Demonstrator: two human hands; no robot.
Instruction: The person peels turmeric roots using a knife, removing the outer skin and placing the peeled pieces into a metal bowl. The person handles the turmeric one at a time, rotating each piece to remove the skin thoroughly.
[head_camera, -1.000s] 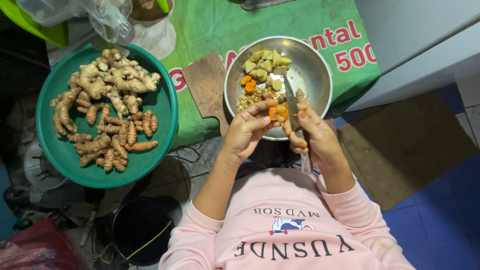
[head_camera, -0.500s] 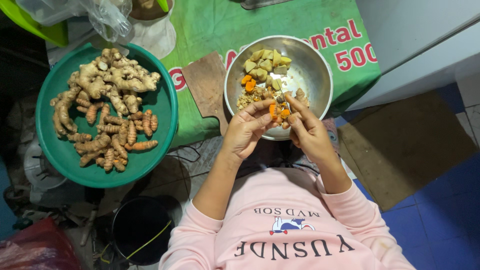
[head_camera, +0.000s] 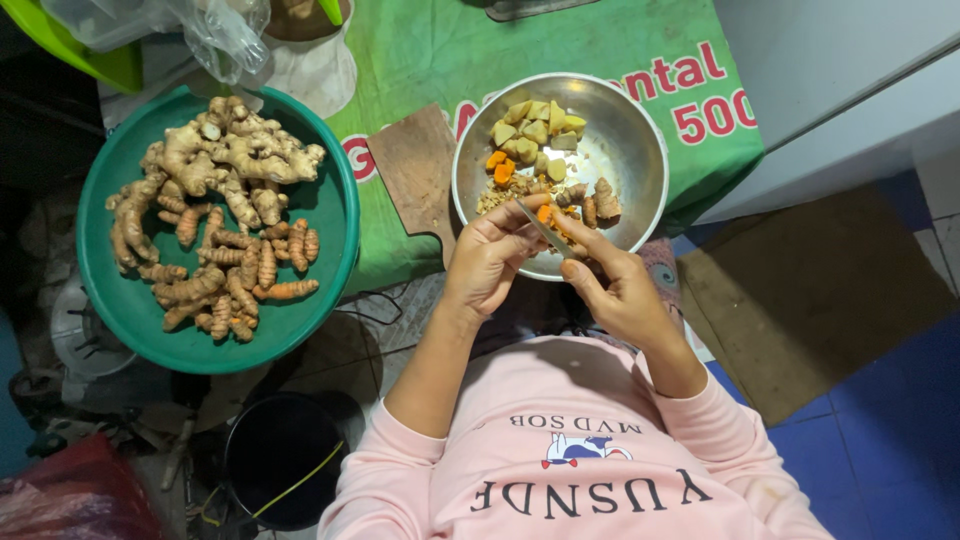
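Filling the left of the frame, the round green plastic basin (head_camera: 340, 215) keeps unpeeled roots in reach; centre, the shiny steel bowl (head_camera: 640, 175) catches cut pieces below both hands; left hand (head_camera: 487, 262) pinches an orange turmeric piece (head_camera: 545, 214), right hand (head_camera: 622, 290) grips a thin knife (head_camera: 541, 227) against it
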